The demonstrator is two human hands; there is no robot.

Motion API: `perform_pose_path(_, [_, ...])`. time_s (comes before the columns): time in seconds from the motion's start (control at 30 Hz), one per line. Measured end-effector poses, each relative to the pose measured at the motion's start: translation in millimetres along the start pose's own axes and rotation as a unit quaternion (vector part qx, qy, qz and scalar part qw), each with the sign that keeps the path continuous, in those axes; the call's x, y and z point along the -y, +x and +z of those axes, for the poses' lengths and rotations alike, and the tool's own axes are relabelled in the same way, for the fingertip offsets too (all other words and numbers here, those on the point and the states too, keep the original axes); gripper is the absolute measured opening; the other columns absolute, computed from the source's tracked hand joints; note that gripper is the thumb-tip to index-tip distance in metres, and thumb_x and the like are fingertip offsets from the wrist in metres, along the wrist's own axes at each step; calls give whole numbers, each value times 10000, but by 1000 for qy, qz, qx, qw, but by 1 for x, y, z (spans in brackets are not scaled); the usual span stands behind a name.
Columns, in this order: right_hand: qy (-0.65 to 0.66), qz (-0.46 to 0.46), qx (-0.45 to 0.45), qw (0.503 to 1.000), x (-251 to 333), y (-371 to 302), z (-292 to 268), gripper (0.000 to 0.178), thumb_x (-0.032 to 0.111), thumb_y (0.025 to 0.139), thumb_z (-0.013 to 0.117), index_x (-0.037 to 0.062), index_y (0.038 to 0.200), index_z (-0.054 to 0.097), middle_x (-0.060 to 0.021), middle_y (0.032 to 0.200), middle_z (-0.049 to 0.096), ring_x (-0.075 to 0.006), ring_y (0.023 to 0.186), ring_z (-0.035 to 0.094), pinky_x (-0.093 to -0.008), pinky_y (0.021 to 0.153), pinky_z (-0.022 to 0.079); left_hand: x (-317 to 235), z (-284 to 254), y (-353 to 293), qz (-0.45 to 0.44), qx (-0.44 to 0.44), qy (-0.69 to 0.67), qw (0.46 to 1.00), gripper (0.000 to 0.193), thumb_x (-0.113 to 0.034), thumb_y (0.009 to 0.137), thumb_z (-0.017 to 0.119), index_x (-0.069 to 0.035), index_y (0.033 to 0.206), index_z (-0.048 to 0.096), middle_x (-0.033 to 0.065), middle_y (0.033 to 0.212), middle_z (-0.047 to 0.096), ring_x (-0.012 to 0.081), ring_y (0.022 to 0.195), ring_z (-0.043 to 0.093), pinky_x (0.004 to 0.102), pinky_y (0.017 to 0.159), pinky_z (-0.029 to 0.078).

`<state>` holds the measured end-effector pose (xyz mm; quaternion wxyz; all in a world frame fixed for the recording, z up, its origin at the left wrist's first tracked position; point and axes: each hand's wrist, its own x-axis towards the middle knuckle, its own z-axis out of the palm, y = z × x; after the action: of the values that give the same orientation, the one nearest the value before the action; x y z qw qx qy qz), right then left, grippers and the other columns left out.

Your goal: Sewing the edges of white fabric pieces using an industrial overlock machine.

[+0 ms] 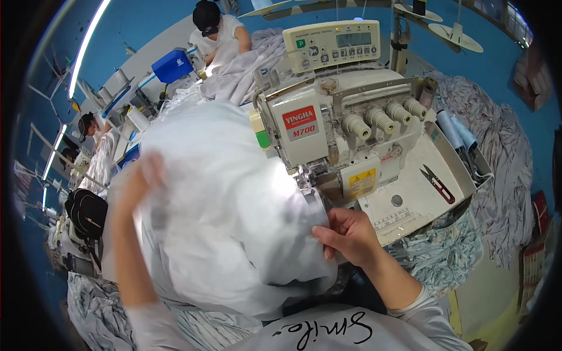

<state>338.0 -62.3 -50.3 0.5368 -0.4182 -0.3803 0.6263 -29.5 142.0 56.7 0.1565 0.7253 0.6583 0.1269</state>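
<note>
Centrally, cloth (pixel 216 199) spreads left of the sewing machine (pixel 345 149); the right hand (pixel 350 235) pinches the cloth's right edge; the left hand (pixel 150 174) is blurred, its grip unclear.

The sewing machine (pixel 300 130) and heaped cloth (pixel 494 167) show a workshop.

Before you, right of centre, stands the overlock sewing machine (pixel 302 126), its control panel (pixel 332 50) above the far side of its head. The fabric (pixel 205 205) spreads from the machine's left side toward you, your left hand (pixel 151 169) at its left part, your right (pixel 346 233) at its right edge, in front of the needle area. Thread snips (pixel 438 185) lie on the machine's bed, right of the head; thread spools (pixel 456 130) stand beyond them. Farther right is a cloth heap (pixel 497 169). Behind, left of the panel, sits a co-worker (pixel 225 35).
</note>
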Motion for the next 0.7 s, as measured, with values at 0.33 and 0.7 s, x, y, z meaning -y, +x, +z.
perform_pose_path(0.33, [3,-6,16,1000,1,-1,8,195,145,812,702,9,768,570,-35,633,584,-92,470,551,-206,434,434,-22,131,-169,33,-324,-177,929,162,42,803,425,-1,917,530,124,827,576,213,804,554,281,739,431])
perform_pose_path(0.7, [6,-16,15,1000,0,-5,9,150,118,817,689,13,783,587,-28,643,585,-93,466,544,-215,449,438,-36,71,-103,107,-262,-207,937,134,50,806,454,11,907,534,41,782,567,105,754,508,210,713,402])
